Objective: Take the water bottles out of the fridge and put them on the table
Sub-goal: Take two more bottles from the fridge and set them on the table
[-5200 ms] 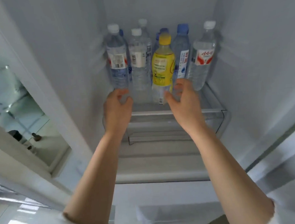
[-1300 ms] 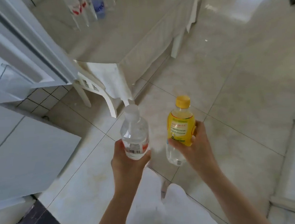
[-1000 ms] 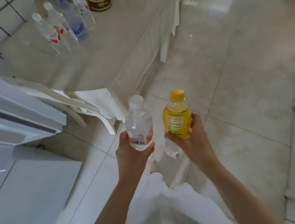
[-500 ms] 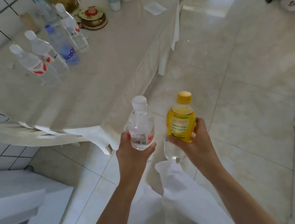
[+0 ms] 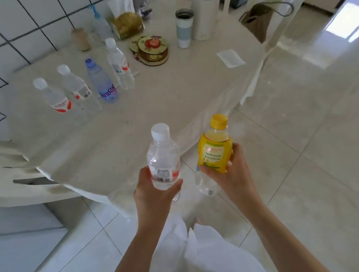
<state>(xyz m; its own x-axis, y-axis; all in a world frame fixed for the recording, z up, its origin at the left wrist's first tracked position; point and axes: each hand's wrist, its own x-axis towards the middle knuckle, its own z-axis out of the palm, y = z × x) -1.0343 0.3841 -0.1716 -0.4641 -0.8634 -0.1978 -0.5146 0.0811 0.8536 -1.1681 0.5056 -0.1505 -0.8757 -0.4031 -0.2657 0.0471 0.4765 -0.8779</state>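
My left hand [image 5: 154, 195] grips a clear water bottle with a white cap [image 5: 163, 155], held upright over the near corner of the table [image 5: 132, 117]. My right hand [image 5: 227, 175] holds a yellow-labelled bottle with a yellow cap [image 5: 215, 148], just past the table's edge, above the floor. Several water bottles stand in a row on the table's left side: two white-capped ones [image 5: 55, 96] [image 5: 76, 87], a blue-labelled one [image 5: 102, 81] and another white-capped one [image 5: 119, 65]. The fridge is out of view.
At the table's far end stand round tins [image 5: 151, 49], a tumbler [image 5: 184, 27], a white appliance [image 5: 205, 13], a bag of food [image 5: 126, 23] and a paper slip [image 5: 230, 58]. A white chair [image 5: 15, 169] sits at left, a tiled wall behind, glossy floor tiles at right.
I have turned from the fridge and walked up to the table with a bottle in each hand. The table and its row of bottles now sit closer and fuller in view.
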